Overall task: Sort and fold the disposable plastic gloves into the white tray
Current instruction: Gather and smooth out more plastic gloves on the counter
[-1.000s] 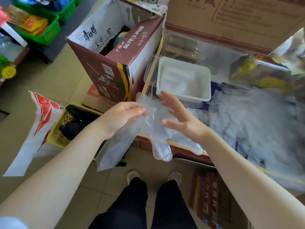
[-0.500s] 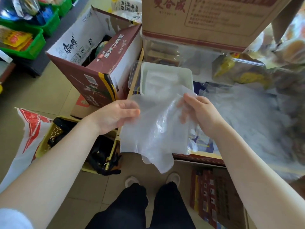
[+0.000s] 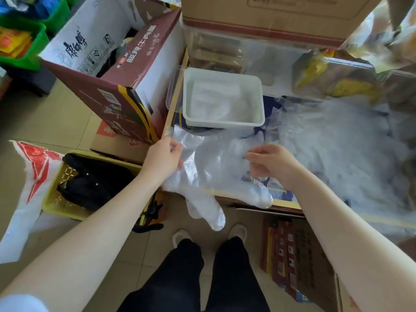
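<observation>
Glove (image 3: 209, 167), clear plastic, stretched flat between both hands at the worktop's near edge; its fingers hang down past the edge. Left hand (image 3: 163, 159) pinches the glove's left border, fingers closed on the film. Right hand (image 3: 269, 162) grips the right side, fingertips curled onto the plastic. White tray (image 3: 261, 118) sits just beyond the hands, already holding folded gloves. Loose glove pile (image 3: 342, 149) lies right of the right hand. Brown carton (image 3: 126, 102) stands beyond the left hand; yellow basket (image 3: 50, 199) on the floor below it.
</observation>
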A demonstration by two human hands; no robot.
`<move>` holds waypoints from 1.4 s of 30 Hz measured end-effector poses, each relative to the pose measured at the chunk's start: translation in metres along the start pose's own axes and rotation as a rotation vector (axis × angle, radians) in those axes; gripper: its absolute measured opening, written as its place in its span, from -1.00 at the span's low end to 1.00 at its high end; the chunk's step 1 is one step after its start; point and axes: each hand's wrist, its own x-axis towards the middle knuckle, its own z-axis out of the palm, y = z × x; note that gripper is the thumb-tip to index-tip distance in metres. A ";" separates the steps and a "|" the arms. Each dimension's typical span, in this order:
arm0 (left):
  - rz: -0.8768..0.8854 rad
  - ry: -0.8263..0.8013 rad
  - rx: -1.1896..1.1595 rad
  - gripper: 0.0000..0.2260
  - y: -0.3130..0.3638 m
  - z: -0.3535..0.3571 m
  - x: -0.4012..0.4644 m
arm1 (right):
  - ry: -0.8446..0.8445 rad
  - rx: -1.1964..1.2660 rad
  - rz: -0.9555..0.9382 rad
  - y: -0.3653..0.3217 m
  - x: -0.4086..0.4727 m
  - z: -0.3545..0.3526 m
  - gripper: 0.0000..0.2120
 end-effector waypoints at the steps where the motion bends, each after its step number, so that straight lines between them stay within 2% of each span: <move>1: 0.003 0.011 0.046 -0.82 -0.003 0.003 0.002 | 0.084 -0.052 -0.034 0.003 0.007 0.003 -0.91; 4: 0.069 0.070 0.235 -0.79 -0.010 0.007 0.008 | 0.264 -0.340 -0.110 0.011 0.028 0.007 -0.83; 7: 0.137 0.123 0.342 -0.81 -0.014 0.008 0.009 | 0.356 -0.725 -0.149 0.015 0.028 0.016 -0.90; 9: 0.162 0.131 0.348 -0.80 -0.016 0.008 0.010 | 0.463 -0.986 -0.309 0.019 0.024 0.028 -0.77; 10: 0.160 0.135 0.333 -0.79 -0.017 0.008 0.011 | 0.481 -1.031 -0.438 0.019 0.021 0.035 -0.73; 11: 0.160 0.137 0.325 -0.79 -0.018 0.007 0.012 | 0.432 -1.032 -0.559 0.016 0.020 0.042 -0.71; 13: 0.188 0.143 0.335 -0.80 -0.021 0.004 0.014 | 0.181 -1.046 -0.711 0.010 0.022 0.053 -0.66; 15: 0.216 0.164 0.343 -0.81 -0.025 0.000 0.018 | -0.079 -1.136 -0.743 0.007 0.029 0.062 -0.57; 17: 0.219 0.175 0.365 -0.83 -0.030 -0.006 0.024 | -0.194 -1.174 -0.738 0.007 0.034 0.069 -0.54; 21: 0.111 0.202 0.251 -0.75 -0.032 -0.011 0.029 | -0.185 -1.240 -0.693 0.008 0.038 0.076 -0.50; 25: 0.107 0.235 0.201 -0.67 -0.037 -0.006 0.005 | -0.160 -1.309 -0.633 0.000 0.037 0.083 -0.52; 28: -0.096 0.324 -0.091 -0.69 -0.049 0.002 -0.028 | -0.046 -1.175 -0.698 -0.014 0.039 0.088 -0.66; 31: -0.367 0.187 -0.428 -0.76 -0.058 0.014 -0.056 | -0.058 -1.138 -0.716 -0.029 0.050 0.095 -0.59; 33: -0.427 0.116 -0.470 -0.69 -0.062 0.021 -0.066 | -0.128 -1.209 -0.691 -0.032 0.058 0.101 -0.47; 35: -0.471 0.029 -0.457 -0.64 -0.063 0.025 -0.070 | -0.127 -1.284 -0.679 -0.029 0.063 0.105 -0.37; 39: -0.427 -0.226 -0.477 -0.61 -0.052 0.042 -0.075 | -0.030 -1.310 -0.657 -0.020 0.067 0.106 -0.31; 42: -0.406 -0.231 -0.557 -0.64 -0.045 0.054 -0.079 | -0.010 -1.225 -0.672 -0.020 0.062 0.101 -0.42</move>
